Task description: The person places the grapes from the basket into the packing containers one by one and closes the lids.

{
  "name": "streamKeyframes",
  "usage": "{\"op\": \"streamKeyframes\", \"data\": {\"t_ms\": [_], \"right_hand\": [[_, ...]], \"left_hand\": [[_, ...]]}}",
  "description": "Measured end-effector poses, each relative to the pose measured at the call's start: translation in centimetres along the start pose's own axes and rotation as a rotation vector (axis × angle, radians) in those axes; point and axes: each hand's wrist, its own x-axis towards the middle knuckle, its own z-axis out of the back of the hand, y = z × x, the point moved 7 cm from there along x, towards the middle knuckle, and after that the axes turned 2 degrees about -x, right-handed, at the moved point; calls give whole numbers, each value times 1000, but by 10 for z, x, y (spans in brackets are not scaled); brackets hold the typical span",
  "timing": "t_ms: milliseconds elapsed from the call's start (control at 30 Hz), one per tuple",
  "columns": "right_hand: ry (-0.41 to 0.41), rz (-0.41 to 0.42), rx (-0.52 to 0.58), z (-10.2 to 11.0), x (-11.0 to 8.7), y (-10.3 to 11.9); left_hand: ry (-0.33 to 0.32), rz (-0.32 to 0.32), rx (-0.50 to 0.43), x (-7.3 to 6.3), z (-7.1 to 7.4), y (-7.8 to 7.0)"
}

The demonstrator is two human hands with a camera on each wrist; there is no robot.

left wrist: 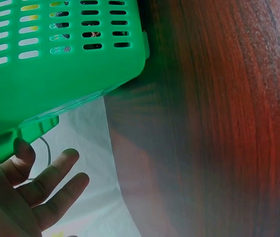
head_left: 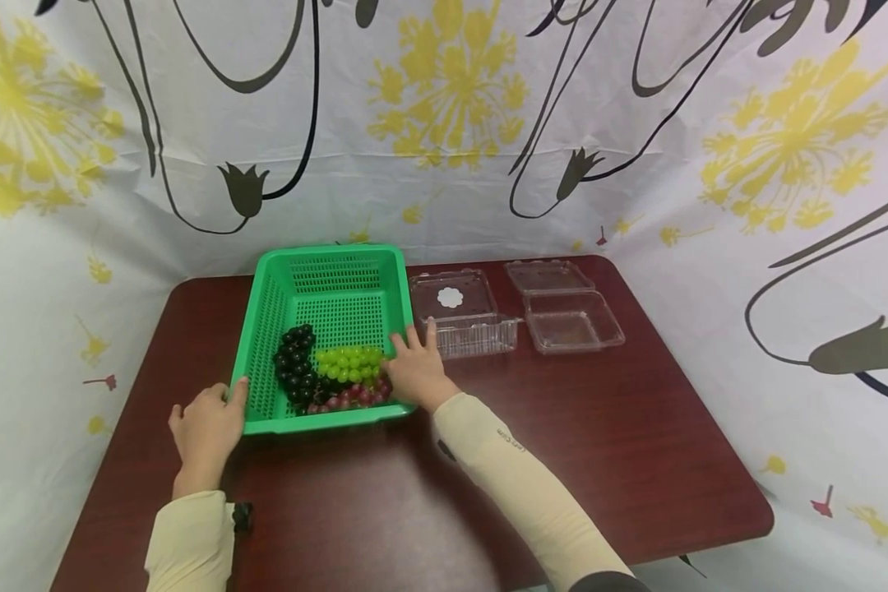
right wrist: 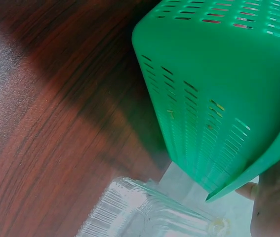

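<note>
Reddish-brown table [head_left: 577, 460], green basket [head_left: 326, 423], two clear containers [head_left: 481, 337]

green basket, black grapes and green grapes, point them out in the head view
Green basket [head_left: 326, 421]: head view, on its near rim.
Black grapes [head_left: 296, 367]: head view, middle of the bunch.
Green grapes [head_left: 350, 363]: head view, middle of the bunch.

The basket [head_left: 326, 423] is bright green, pierced in rows of slots. Towards its lower edge lie black grapes [head_left: 294, 363], yellow-green grapes [head_left: 350, 363] and dusky red grapes [head_left: 348, 400]. Clear colourless boxes [head_left: 481, 337] stand at centre right, one bearing a white scalloped sticker [head_left: 450, 298]. The counter [head_left: 548, 460] is reddish brown with dark streaked grain; the whitish backdrop [head_left: 340, 197] carries yellow bursts and dark olive-grey tulips. The sleeves [head_left: 521, 481] are cream.
</note>
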Motion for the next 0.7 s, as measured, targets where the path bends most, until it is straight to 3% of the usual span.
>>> {"op": "streamKeyframes", "data": {"t_ms": [700], "right_hand": [[-32, 22, 30, -3, 4, 4]], "left_hand": [[3, 10, -8, 1, 0, -1]]}}
